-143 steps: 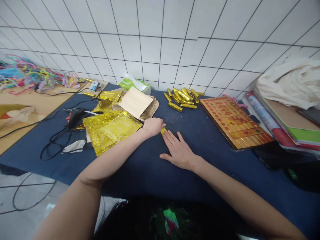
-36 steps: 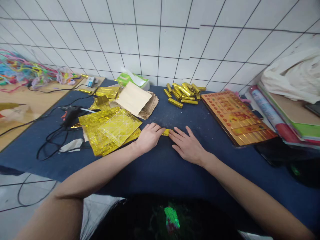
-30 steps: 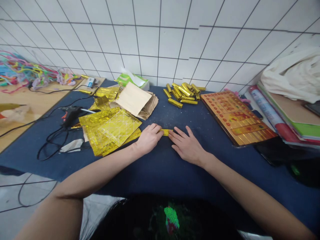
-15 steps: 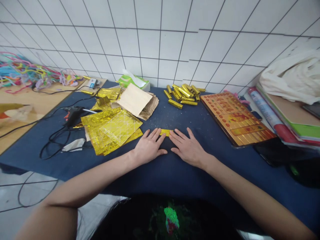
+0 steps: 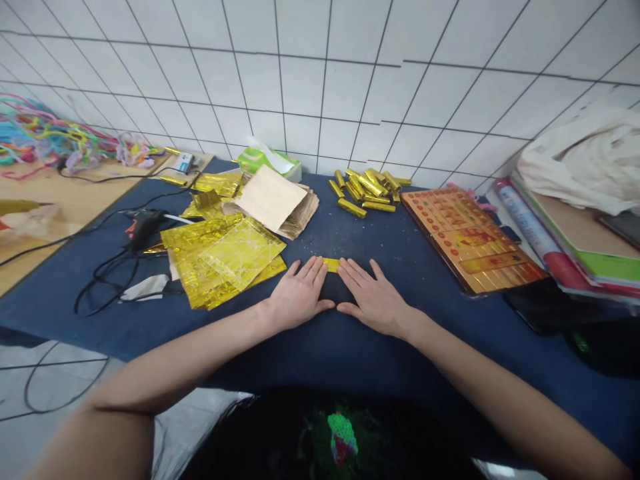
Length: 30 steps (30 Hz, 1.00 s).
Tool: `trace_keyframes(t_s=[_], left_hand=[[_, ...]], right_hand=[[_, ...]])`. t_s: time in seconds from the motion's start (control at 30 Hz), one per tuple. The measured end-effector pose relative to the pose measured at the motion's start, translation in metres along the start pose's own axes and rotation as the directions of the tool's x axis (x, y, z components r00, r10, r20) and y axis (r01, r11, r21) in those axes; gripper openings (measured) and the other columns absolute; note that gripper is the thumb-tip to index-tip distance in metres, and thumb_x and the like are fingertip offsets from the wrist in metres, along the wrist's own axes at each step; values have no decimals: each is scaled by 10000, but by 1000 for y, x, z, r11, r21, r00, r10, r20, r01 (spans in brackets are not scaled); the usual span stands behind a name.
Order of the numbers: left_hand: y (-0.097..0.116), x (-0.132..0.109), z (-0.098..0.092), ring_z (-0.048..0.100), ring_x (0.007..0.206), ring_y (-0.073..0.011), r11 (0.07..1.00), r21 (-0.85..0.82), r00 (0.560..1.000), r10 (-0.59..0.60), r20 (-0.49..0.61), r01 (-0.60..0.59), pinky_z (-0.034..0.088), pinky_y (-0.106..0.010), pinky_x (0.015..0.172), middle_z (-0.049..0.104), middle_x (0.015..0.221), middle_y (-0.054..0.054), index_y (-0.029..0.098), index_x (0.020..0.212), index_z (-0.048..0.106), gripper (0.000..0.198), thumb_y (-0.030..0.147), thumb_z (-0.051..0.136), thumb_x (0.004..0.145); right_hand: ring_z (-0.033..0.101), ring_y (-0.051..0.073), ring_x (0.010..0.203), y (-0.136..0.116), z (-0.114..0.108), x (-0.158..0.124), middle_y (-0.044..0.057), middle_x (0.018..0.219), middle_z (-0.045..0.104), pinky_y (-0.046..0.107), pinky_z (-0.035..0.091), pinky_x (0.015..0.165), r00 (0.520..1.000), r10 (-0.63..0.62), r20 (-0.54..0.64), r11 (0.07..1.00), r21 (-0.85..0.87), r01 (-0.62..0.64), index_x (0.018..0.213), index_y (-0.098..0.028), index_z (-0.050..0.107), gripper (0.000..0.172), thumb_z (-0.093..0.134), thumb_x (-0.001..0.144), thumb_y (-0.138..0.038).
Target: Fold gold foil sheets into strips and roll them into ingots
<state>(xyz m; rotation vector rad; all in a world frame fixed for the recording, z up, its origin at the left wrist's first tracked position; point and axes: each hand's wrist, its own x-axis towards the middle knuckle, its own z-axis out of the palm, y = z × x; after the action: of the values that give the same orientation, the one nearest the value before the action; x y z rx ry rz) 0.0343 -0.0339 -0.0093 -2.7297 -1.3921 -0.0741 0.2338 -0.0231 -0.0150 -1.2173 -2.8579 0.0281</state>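
Observation:
A small gold foil roll (image 5: 331, 265) lies on the dark blue table cloth (image 5: 350, 347) between my fingertips. My left hand (image 5: 299, 293) lies flat, fingers stretched out, its fingertips on the roll's left end. My right hand (image 5: 370, 297) lies flat too, fingers out, touching the roll's right end. Neither hand grips it. Left of my hands sits a pile of gold foil sheets (image 5: 225, 257). A heap of finished gold rolls (image 5: 365, 190) lies farther back near the wall.
A stack of brown paper (image 5: 277, 203) and a green tissue box (image 5: 267, 162) sit behind the foil. A glue gun (image 5: 147, 227) with black cables lies left. A gold printed board (image 5: 470, 237), books (image 5: 565, 247) and a white bag (image 5: 585, 160) fill the right side.
My left hand went from curled on the roll to lying flat with fingers out. Both hands slid slightly toward me and closer together, the roll staying under the fingertips.

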Motion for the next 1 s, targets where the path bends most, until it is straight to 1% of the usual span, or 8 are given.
trace_keyframes(t_s=[0.2,0.37,0.47,0.57,0.67,0.77,0.87,1.0], left_hand=[[-7,2,-2,373,1260,-252,998,-49,998,23,-52,-25,318,-416,995,420,1355,-167,75,1283,403,627,529,398,851],[-23,17,-5,559,995,-220,991,-135,998,9,-59,-17,430,-345,852,614,1089,-102,118,1062,552,311,345,477,863],[-30,23,-5,558,970,-196,970,-244,995,-12,-103,-14,437,-325,858,610,1039,-80,131,1162,481,348,268,515,844],[-33,22,-5,550,985,-185,940,-342,986,-68,-154,11,439,-330,877,579,1079,-76,152,1243,397,447,246,535,828],[-32,19,-7,516,1029,-193,926,-376,958,-127,-257,22,432,-338,895,554,1093,-83,150,1200,427,403,247,539,825],[-32,18,-9,512,976,-189,939,-344,931,-134,-340,9,438,-323,863,568,1004,-79,135,1056,526,233,248,490,855],[-32,19,-8,523,870,-178,964,-260,961,-26,-274,-48,447,-310,794,593,922,-59,147,974,584,186,228,447,876],[-32,22,-2,516,869,-187,983,-170,989,43,-143,-67,440,-314,784,602,912,-57,165,1013,605,214,195,450,870]], right_hand=[[281,312,1303,3,-3,-7,109,1422,338,616,176,1011,999,18,-41,999,-47,-20,1336,-167,378,625,260,873,-570],[466,261,1161,9,-7,9,66,1252,556,534,251,1000,988,56,-141,998,13,-54,1157,-188,565,353,382,902,-350],[561,206,959,16,-8,22,52,1038,661,408,362,926,973,61,-223,994,103,-38,1024,-183,631,244,454,872,-257],[560,188,830,22,-9,32,49,905,672,337,427,804,962,65,-264,983,184,-16,942,-184,653,210,467,862,-237],[552,179,793,25,-10,38,43,857,671,302,443,737,957,115,-266,965,257,-44,894,-187,665,219,450,868,-223],[560,176,796,27,-11,40,34,851,676,299,446,735,956,155,-251,949,308,-73,894,-195,666,227,442,870,-222],[574,172,809,29,-11,42,25,866,686,298,451,746,950,186,-249,931,353,-90,897,-200,665,230,438,869,-228],[596,165,770,33,-9,45,28,847,689,293,460,726,933,249,-259,910,392,-134,888,-197,672,229,447,856,-229]])
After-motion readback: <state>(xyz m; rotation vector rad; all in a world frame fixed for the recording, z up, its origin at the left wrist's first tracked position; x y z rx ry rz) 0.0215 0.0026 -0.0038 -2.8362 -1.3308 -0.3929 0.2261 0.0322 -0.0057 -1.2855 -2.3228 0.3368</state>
